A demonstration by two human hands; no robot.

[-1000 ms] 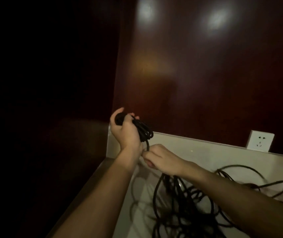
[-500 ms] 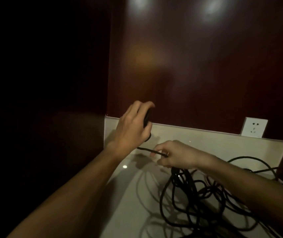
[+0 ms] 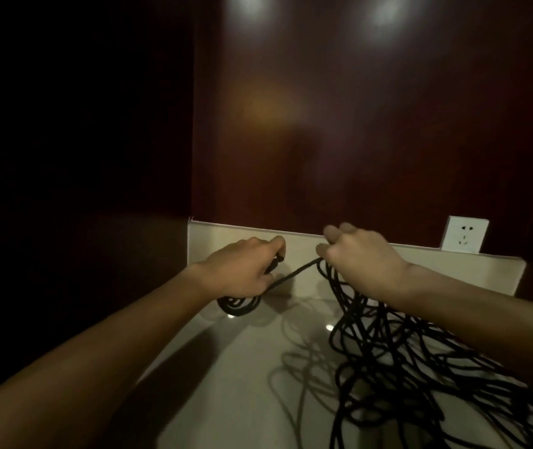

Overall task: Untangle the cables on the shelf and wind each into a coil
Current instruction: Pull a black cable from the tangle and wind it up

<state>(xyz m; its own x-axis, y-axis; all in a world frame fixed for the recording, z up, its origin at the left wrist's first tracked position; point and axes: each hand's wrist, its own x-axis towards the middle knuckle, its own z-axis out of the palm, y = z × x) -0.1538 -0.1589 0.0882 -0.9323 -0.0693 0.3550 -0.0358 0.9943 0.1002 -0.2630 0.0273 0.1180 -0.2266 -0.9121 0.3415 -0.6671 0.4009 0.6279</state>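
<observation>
A black cable tangle sprawls over the pale shelf at lower right. My left hand grips a small coil of black cable that hangs below the palm, just above the shelf. One strand runs taut from that hand up to my right hand, which pinches it with several other strands lifted out of the tangle. The grip points are hidden by the fingers.
A white wall socket sits above the shelf's low back rim at the right. Dark red wood panels close the back and left side. The shelf's left edge runs diagonally under my left forearm.
My left hand has dropped from above the back rim to shelf level with its coil. My right hand has moved up and right, lifting strands and pulling the cable taut between the hands.
</observation>
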